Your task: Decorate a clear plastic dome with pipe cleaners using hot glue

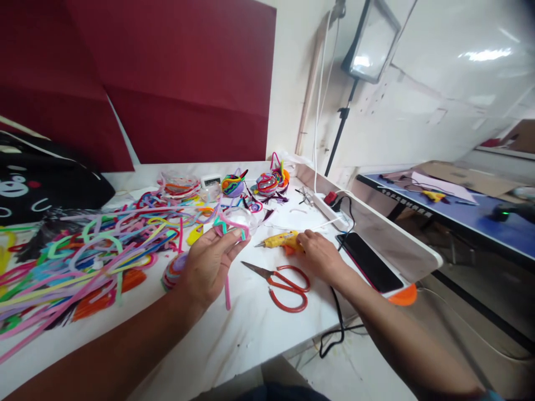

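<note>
Left hand (pixel 209 266): fingers and thumb pinched together, grasping a clear, rounded plastic piece trimmed with pink and teal fuzzy strips (pixel 246 228). Piece sits at the fingertips, raised above the white tabletop (pixel 242 351); its far edge is too blurred to trace.

Right hand (pixel 320 255): fingers curled round the rear of a yellow plastic glue gun with an orange trigger (pixel 276 240). Nozzle points away from these fingers, toward the left hand. Firmness of grip: cannot tell.

Between the hands, nearer the body than the fingertips: metal scissors with orange-red looped handles (pixel 272 274), blades spread slightly, tips toward the left fingers. Below the left fingers, a straight pink fuzzy stem (pixel 228 293). Beside the left wrist, a multicoloured striped ball (pixel 173 271), partly hidden by it.

Left of the left fingers: heaped multicoloured fuzzy stems (pixel 104 253). Beyond the fingertips: a purple ball banded in bright colours (pixel 233 186). Right of the right fingers: a dark-screened rectangular phone (pixel 370 262), lying flat.
</note>
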Available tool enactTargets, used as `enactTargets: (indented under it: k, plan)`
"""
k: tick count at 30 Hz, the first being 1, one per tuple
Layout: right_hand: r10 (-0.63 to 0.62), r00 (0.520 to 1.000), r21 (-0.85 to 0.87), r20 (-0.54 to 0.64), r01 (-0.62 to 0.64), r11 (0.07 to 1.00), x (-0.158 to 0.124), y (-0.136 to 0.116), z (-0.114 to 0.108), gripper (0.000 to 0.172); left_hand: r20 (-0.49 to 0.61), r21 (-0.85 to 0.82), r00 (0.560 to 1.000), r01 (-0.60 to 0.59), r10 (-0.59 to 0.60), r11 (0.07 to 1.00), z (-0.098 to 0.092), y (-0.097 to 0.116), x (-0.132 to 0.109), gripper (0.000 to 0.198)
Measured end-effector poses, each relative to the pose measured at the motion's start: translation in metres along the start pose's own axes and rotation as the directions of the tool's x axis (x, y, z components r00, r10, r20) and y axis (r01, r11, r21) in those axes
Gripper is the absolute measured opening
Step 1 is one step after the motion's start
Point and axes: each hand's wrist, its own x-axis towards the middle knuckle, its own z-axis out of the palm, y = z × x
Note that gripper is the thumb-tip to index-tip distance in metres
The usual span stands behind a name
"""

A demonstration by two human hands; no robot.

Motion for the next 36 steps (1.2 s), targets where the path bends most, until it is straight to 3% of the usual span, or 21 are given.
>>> enactTargets:
  k: [5, 13, 18, 22, 27, 30, 36]
  plan:
    - [0.035, 0.995, 0.060, 0.097, -0.041, 0.997, 0.024, 0.010, 0.001, 0.026, 0.024, 0.003, 1.000, 0.003, -0.003, 1.000, 0.001, 0.000, -0.003, 0.012]
    - [0.032, 0.994, 0.376, 0.109, -0.071, 0.924, 0.016, 0.018, -0.006, 0.016, 0.039, 0.009, 0.999, 0.030, -0.031, 0.999, 0.002, 0.002, -0.006, 0.015]
    - [0.023, 1.000, 0.729, -0.002, -0.014, 0.684, 0.005, 0.026, -0.009, 0.028, 0.063, 0.017, 0.998, 0.024, -0.025, 1.000, 0.001, 0.003, -0.006, 0.014]
    - [0.059, 0.983, 0.827, -0.173, 0.112, 0.552, -0.007, 0.028, -0.014, 0.046, 0.064, 0.029, 0.998, 0.017, -0.019, 0.999, 0.000, 0.004, -0.005, 0.017]
    - [0.155, 0.939, 0.910, -0.306, 0.241, 0.337, -0.026, 0.015, -0.018, 0.041, 0.011, 0.063, 0.999, 0.039, -0.040, 0.997, 0.001, 0.007, -0.005, 0.020]
    - [0.159, 0.934, 0.919, -0.319, 0.264, 0.292, -0.036, 0.005, -0.019, 0.037, -0.033, 0.077, 0.997, 0.065, -0.063, 0.995, 0.002, 0.008, -0.007, 0.022]
    - [0.187, 0.920, 0.922, -0.344, 0.293, 0.253, -0.047, -0.008, -0.015, 0.038, 0.013, 0.042, 0.998, 0.066, -0.067, 0.997, 0.002, 0.007, -0.010, 0.021]
